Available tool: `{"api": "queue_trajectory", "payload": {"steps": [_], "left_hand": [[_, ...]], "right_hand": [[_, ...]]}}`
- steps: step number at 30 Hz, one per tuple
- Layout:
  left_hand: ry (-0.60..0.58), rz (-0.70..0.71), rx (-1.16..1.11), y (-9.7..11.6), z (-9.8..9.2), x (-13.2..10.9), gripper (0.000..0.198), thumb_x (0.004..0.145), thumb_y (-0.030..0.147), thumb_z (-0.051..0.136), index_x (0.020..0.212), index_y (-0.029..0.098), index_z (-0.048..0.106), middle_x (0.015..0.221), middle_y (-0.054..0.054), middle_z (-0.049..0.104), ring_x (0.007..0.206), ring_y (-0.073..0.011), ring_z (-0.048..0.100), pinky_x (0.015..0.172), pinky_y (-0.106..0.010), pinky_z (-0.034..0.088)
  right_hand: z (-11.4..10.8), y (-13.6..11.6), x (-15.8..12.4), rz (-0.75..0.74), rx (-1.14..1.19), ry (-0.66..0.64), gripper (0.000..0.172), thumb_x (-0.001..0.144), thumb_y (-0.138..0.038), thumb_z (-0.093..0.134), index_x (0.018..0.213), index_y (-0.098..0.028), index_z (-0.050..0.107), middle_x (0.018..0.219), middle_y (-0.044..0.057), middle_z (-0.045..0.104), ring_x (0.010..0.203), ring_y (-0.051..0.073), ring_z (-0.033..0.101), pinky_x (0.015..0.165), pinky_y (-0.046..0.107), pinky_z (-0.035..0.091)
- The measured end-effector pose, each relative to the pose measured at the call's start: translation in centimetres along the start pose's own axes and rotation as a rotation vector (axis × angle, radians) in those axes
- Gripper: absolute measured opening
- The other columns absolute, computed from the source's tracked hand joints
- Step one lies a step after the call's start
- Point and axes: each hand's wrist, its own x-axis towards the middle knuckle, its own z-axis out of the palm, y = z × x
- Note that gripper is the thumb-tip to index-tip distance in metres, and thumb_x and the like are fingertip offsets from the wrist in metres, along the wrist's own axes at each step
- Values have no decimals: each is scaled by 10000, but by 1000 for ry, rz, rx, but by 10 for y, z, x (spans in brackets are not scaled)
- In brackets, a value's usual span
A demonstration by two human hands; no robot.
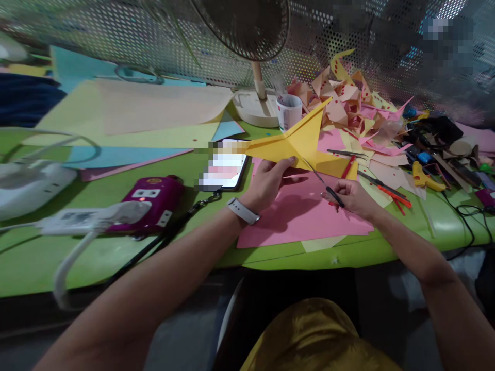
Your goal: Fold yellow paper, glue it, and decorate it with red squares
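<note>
A folded yellow paper star (292,141) is held up over pink sheets of paper (309,216). My left hand (268,180), with a white band on its wrist, grips the star's lower edge between thumb and fingers. In my right hand (353,197) is a slim tool (334,197) with a dark handle and a thin shaft. The shaft points up and left, and its tip reaches the star's lower middle. Whether the tip touches the paper or lies just in front of it, I cannot tell.
A phone (228,165) lies left of the star, near a purple power socket (147,203) with a white plug. Behind stand a white cup (289,111) and a fan (257,116). Paper scraps (348,98), scissors (386,190) and a yellow glue gun (425,178) crowd the right.
</note>
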Motion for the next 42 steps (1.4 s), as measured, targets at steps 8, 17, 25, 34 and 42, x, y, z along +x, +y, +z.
{"api": "queue_trajectory", "payload": {"steps": [8, 17, 25, 34, 42], "left_hand": [[60, 38, 0, -1, 2, 0, 225, 734, 356, 755, 832, 172, 668, 888, -77, 738, 943, -260, 746, 868, -414, 644], [-68, 51, -55, -8, -1, -3, 224, 783, 376, 779, 835, 176, 693, 848, -38, 729, 861, -215, 749, 896, -428, 644], [-65, 55, -41, -8, -2, -2, 234, 779, 392, 783, 838, 186, 688, 869, -48, 738, 945, -239, 748, 935, -415, 633], [-86, 58, -17, -8, -1, -2, 327, 731, 444, 818, 864, 174, 692, 850, -27, 725, 966, -240, 735, 957, -438, 622], [-137, 48, -35, -14, -1, -5, 312, 761, 456, 810, 868, 183, 701, 904, -32, 732, 978, -227, 722, 973, -430, 614]], "right_hand": [[0, 2, -1, 12, 4, -10, 563, 596, -618, 877, 700, -205, 510, 543, -33, 588, 449, 84, 507, 367, 207, 349], [-2, 2, -1, 22, -11, -47, 564, 641, -679, 818, 756, -207, 533, 534, -42, 606, 331, 65, 407, 275, 217, 326], [-1, 3, 1, -20, 20, -25, 563, 617, -655, 847, 711, -191, 542, 551, -42, 562, 489, 88, 542, 436, 215, 387], [0, -2, -1, -3, 44, -24, 577, 591, -656, 854, 697, -194, 527, 515, -47, 574, 441, 78, 529, 372, 188, 337], [1, 0, -3, 34, 64, -40, 541, 648, -650, 830, 750, -204, 542, 531, -58, 614, 287, 49, 386, 243, 209, 307]]}}
